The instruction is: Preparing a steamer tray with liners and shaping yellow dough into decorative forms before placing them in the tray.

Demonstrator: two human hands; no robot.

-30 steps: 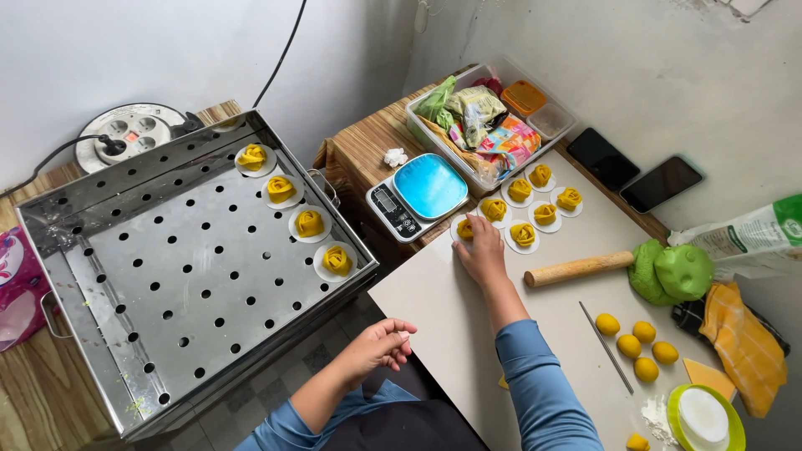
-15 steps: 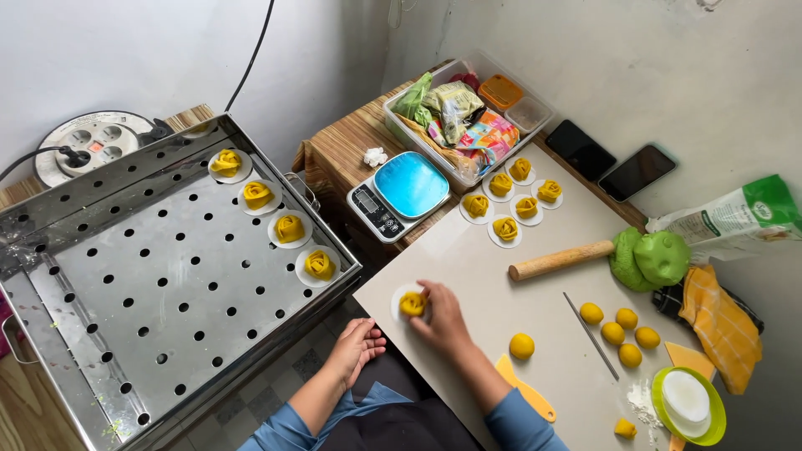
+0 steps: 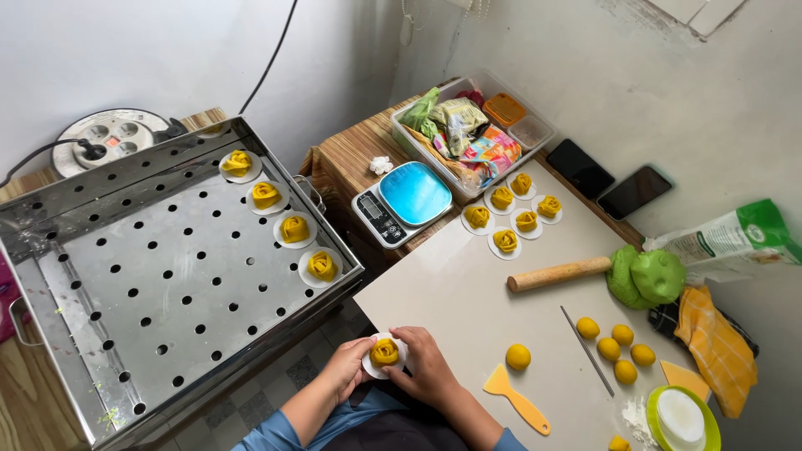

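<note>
Both hands [image 3: 388,367] closed together around yellow rose bun [image 3: 384,352] on paper disc at desk [image 3: 451,284] edge; squeezing risks crushing petals.

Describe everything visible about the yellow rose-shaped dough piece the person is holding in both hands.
The yellow rose-shaped dough piece is a small bun of soft-looking dough, its layers wrapped like petals around a centre. It sits upright on a small round white paper whose edge shows beneath it. The left hand cups it from one side and the right hand from the other, fingers touching the paper's rim. It is held at the near edge of the pale work board, just beside the perforated metal steamer tray.
</note>
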